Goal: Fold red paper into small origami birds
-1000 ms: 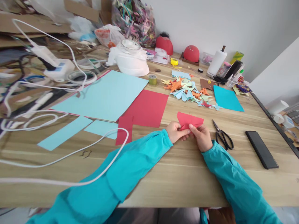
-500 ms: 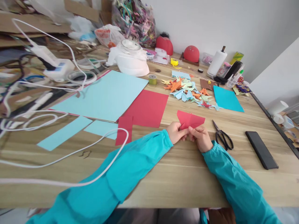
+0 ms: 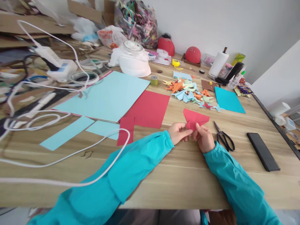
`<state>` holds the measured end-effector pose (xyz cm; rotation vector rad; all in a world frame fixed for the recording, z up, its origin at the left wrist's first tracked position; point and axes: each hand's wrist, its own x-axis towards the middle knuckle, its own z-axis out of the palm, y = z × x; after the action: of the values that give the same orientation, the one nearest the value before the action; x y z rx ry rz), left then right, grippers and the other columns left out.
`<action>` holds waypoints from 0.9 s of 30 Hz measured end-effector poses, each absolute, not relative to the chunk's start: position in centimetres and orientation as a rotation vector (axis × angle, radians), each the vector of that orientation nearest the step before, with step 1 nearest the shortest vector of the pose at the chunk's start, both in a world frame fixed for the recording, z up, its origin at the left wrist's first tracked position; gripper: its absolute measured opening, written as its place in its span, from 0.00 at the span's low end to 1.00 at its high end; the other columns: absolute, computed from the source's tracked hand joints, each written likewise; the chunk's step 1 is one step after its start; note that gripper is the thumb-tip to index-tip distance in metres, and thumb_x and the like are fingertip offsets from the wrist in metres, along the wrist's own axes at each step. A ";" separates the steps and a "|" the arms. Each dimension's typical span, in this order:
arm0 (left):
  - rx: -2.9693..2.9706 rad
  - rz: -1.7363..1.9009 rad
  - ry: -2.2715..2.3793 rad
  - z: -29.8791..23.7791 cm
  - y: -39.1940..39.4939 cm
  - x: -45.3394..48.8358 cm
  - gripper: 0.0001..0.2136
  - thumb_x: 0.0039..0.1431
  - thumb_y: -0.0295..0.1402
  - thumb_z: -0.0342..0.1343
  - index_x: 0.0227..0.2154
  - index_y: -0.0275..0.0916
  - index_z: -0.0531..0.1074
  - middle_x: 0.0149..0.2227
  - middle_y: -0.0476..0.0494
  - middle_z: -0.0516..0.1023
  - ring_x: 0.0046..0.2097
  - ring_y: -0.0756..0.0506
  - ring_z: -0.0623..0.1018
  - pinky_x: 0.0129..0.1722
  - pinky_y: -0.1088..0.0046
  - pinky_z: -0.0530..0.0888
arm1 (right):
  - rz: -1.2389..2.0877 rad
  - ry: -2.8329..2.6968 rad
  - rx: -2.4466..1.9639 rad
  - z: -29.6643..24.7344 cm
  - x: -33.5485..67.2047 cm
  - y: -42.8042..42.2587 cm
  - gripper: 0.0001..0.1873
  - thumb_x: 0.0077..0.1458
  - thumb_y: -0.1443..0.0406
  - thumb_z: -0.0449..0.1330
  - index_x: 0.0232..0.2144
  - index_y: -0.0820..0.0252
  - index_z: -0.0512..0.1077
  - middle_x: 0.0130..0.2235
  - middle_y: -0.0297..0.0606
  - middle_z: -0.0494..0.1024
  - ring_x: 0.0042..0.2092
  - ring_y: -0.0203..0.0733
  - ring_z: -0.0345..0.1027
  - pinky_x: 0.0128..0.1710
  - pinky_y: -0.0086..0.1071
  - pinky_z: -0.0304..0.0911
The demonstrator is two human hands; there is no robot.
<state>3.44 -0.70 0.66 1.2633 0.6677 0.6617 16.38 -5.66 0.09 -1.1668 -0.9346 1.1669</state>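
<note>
A small piece of folded red paper (image 3: 196, 118) is held up just above the table between both hands. My left hand (image 3: 180, 132) pinches its lower left corner with thumb and fingers. Gripping the lower edge from the right is my right hand (image 3: 204, 137), its thumb pressed on the front of the paper. Creases run across the sheet, and the fingers behind it are partly hidden. Black-handled scissors (image 3: 224, 137) lie just right of my right hand. Beyond the paper is a pile of folded paper shapes (image 3: 187, 92) in orange, blue, green and yellow.
Light blue sheets (image 3: 105, 93) and a red sheet (image 3: 150, 109) lie to the left, with cut strips near them. A white cable (image 3: 124, 150) loops over my left sleeve. On the right are a phone (image 3: 262, 151) and a turquoise sheet (image 3: 229, 100). A white roll (image 3: 218, 64) stands behind.
The folded red paper has shifted slightly right and turned in my fingers, so its lower left fold shows more. My right thumb has moved a little up and right along it.
</note>
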 end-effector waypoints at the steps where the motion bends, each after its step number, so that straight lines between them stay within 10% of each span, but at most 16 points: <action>1: 1.262 0.661 0.660 0.7 -0.7 3.4 0.15 0.42 0.41 0.63 0.21 0.33 0.68 0.16 0.52 0.69 0.17 0.55 0.68 0.16 0.80 0.66 | 1.172 -0.936 -1.164 0.1 16.4 -5.6 0.26 0.48 0.51 0.59 0.09 0.60 0.64 0.12 0.32 0.65 0.18 0.31 0.57 0.17 0.26 0.49; 27: 1.296 0.620 0.529 -0.2 -0.9 3.4 0.16 0.39 0.42 0.64 0.18 0.31 0.71 0.15 0.48 0.70 0.17 0.52 0.69 0.17 0.77 0.66 | 1.213 -1.170 -1.213 -0.2 16.5 -6.1 0.34 0.55 0.47 0.50 0.07 0.61 0.64 0.11 0.35 0.68 0.13 0.30 0.56 0.12 0.25 0.47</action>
<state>3.36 -0.90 -0.24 1.2957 0.5289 0.6201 16.49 -6.06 -0.25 -1.2126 -1.1704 1.2129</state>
